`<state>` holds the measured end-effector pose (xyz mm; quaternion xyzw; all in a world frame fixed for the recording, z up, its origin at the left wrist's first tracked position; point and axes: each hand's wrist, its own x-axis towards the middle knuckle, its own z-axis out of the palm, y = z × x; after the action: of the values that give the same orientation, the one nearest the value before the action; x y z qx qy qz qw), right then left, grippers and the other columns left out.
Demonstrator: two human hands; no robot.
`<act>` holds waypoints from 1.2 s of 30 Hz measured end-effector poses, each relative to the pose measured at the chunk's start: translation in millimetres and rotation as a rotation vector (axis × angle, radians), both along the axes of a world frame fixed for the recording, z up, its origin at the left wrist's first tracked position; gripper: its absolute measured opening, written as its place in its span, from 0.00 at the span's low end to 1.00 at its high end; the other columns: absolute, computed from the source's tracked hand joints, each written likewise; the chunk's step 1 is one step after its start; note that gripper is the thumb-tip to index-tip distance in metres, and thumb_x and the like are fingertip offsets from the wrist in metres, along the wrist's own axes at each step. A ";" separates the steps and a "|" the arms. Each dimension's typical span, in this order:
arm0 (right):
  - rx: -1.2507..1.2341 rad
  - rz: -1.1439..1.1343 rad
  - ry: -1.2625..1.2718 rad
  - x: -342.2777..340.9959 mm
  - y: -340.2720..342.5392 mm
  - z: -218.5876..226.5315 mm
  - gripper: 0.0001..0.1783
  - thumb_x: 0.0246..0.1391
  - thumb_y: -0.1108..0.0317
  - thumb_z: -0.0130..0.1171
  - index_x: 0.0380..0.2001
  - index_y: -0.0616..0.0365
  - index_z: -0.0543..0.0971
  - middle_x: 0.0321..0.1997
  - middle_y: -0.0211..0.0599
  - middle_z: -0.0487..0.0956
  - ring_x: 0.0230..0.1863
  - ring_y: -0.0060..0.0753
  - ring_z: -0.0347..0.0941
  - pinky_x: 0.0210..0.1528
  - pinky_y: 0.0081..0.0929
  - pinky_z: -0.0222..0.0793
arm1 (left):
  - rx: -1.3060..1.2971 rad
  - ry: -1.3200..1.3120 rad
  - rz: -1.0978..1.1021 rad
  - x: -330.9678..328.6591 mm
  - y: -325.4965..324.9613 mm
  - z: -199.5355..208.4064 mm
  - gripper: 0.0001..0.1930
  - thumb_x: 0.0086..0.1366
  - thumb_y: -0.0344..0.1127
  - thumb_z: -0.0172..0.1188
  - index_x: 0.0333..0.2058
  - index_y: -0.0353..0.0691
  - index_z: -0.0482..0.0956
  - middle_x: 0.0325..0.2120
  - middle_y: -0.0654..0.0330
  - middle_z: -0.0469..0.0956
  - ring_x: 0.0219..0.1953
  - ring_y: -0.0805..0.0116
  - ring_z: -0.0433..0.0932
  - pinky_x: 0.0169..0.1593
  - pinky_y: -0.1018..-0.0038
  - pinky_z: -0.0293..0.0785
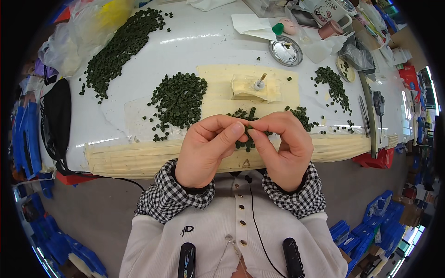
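Note:
My left hand (204, 148) and my right hand (289, 146) meet fingertip to fingertip above the front of the table. Both are closed in a pinch on a small dark green part (248, 129), mostly covered by the fingers. Directly beneath and behind the fingertips lies a small heap of similar dark green parts (248, 142). Beyond the hands, a block wrapped in pale tape (250, 89) carries a short upright peg (261, 79). A larger pile of dark green parts (178, 99) spreads left of the block.
A long green heap (123, 46) runs along the far left, beside clear plastic bags (69, 44). More parts (333, 83) lie at the right, near tweezers (365, 116) and a screwdriver (379, 109). A round metal lid (285, 51) sits at the back.

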<state>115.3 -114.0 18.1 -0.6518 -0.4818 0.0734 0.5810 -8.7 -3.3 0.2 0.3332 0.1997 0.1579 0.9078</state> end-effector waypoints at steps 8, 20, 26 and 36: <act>0.019 -0.063 -0.120 -5.4 2.6 0.1 0.11 0.42 0.84 0.64 0.32 0.64 0.79 0.32 0.40 0.78 0.31 0.31 0.76 0.32 0.21 0.72 | -0.017 0.010 0.040 2.0 -4.5 3.8 0.08 0.65 0.32 0.57 0.38 0.33 0.78 0.26 0.64 0.76 0.19 0.87 0.58 0.21 0.87 0.52; -0.017 -0.045 -0.097 -14.1 2.8 -3.0 0.15 0.45 0.85 0.61 0.39 0.66 0.79 0.35 0.41 0.78 0.32 0.31 0.76 0.33 0.19 0.72 | 0.047 0.048 0.164 6.9 -6.4 6.5 0.08 0.66 0.34 0.55 0.36 0.35 0.78 0.25 0.66 0.76 0.18 0.87 0.57 0.21 0.87 0.52; -0.045 -0.019 -0.083 -16.7 3.2 -4.1 0.14 0.47 0.84 0.60 0.40 0.66 0.79 0.35 0.41 0.77 0.32 0.30 0.75 0.33 0.18 0.72 | 0.027 0.032 0.201 6.3 -6.8 3.9 0.08 0.65 0.34 0.57 0.35 0.34 0.78 0.25 0.66 0.77 0.19 0.87 0.60 0.22 0.88 0.54; -0.005 0.023 -0.010 -15.7 2.6 -7.8 0.15 0.48 0.83 0.60 0.42 0.66 0.79 0.35 0.41 0.77 0.32 0.27 0.74 0.33 0.17 0.70 | 0.020 0.020 0.179 9.3 -3.8 9.3 0.07 0.64 0.33 0.58 0.35 0.35 0.78 0.26 0.65 0.78 0.20 0.87 0.62 0.23 0.88 0.56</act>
<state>99.5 -111.4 10.4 -0.6482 -0.4920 0.0780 0.5759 0.6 -7.1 9.5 0.3245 0.2362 0.2371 0.8847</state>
